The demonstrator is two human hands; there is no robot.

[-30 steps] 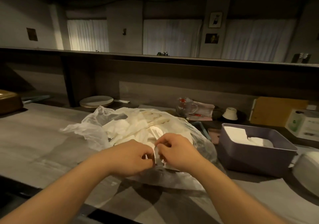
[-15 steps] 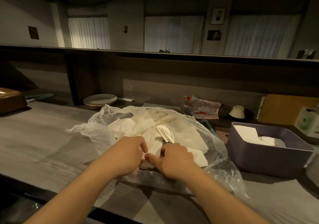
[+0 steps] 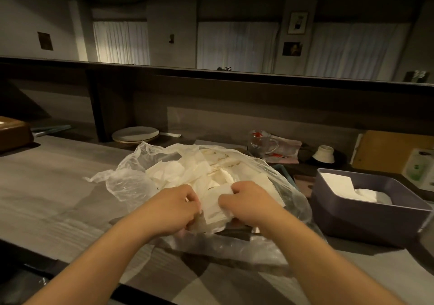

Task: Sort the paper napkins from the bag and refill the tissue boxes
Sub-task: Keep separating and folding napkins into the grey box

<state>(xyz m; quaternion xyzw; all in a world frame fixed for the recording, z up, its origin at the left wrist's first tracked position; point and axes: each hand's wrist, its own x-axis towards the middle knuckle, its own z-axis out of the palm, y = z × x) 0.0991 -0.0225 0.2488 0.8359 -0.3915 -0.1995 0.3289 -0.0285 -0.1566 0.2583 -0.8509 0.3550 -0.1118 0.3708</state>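
Observation:
A clear plastic bag lies open on the grey counter, full of loose white paper napkins. Both my hands are at its near edge. My left hand and my right hand each grip one side of a folded white napkin held between them, fingers curled round it. To the right stands a grey tissue box, lid off, with white napkins lying inside it.
Stacked plates sit behind the bag. A glass mug, a small white cup and a tan board stand at the back right. A brown box is at the far left. The counter's front edge runs below my forearms.
My hands have drawn slightly apart, and a larger folded napkin now shows stretched between them. The camera has shifted a little, so the tissue box sits further right.

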